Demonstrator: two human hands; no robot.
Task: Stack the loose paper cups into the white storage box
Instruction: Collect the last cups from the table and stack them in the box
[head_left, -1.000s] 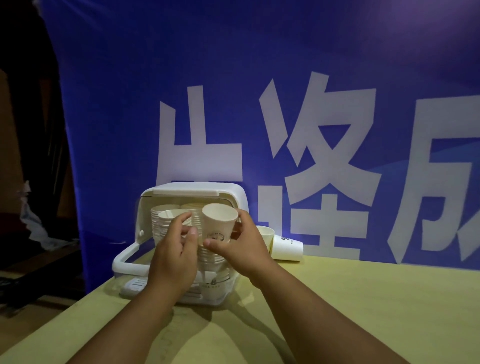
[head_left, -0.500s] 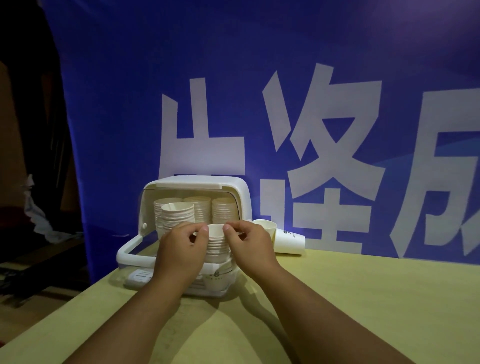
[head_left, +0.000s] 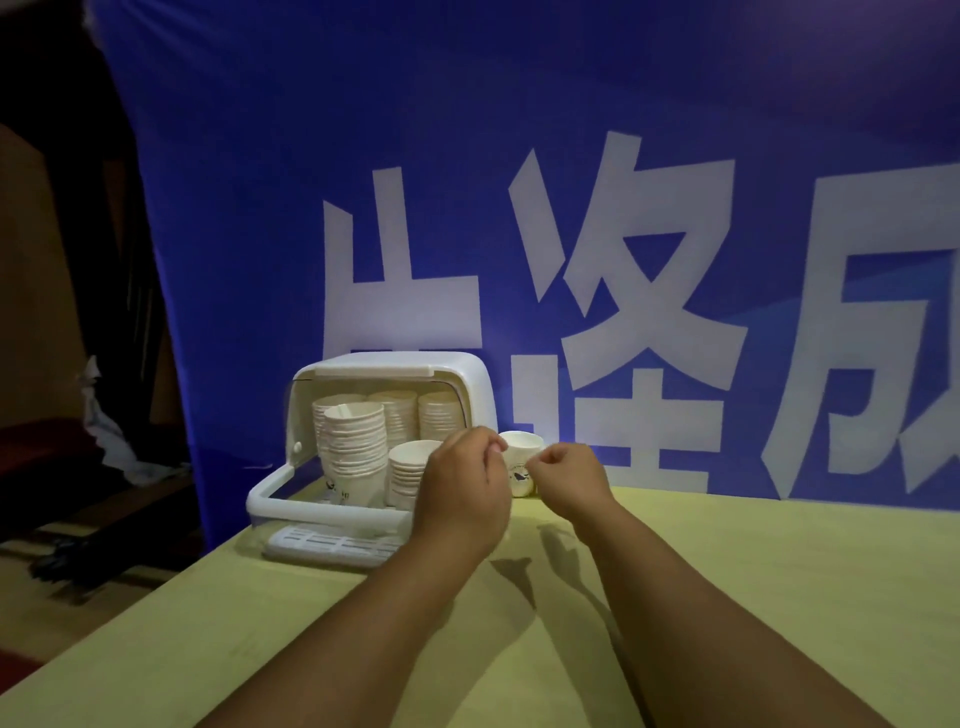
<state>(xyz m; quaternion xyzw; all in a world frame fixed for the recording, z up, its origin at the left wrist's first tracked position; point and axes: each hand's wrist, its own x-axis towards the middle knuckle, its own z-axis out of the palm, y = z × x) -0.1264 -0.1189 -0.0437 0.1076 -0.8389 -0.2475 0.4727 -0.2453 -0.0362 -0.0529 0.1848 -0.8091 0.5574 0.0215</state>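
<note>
- Presently both forearms reach out over the yellow-green table (head_left: 727, 571), hands raised near the R side of the white storage box (head_left: 395, 366).
- Box sits at far-L end of table, up against the blue banner (head_left: 260, 208). Lid is tipped up, front open, and a low white rim runs across the front.
- Inside the box: tall front stack (head_left: 356, 447) at L, w/ more stacked cups behind it in back row (head_left: 415, 413).
- Short stack (head_left: 410, 470) stands at front-R of box interior, its R edge hidden behind L hand.
- Loose paper cup (head_left: 521, 457) stands upright on table just R of box, outside it, showing btwn the two hands. Dark printed mark low on its side.
- L hand (head_left: 462, 493): fingers curled, tips by cup's L rim. Cannot tell whether they touch or pinch it.
- R hand (head_left: 569, 478): fingers curled in, thumb against forefinger, at cup's R side. Grip on cup cannot be told; hand overlaps it from this angle.
- Slotted white tray (head_left: 332, 545) lies flat on table directly in front of box.
- Banner carries large white characters, fills the background.
- Far L is dark; pale cloth (head_left: 104, 431) hangs there, detail not legible.
</note>
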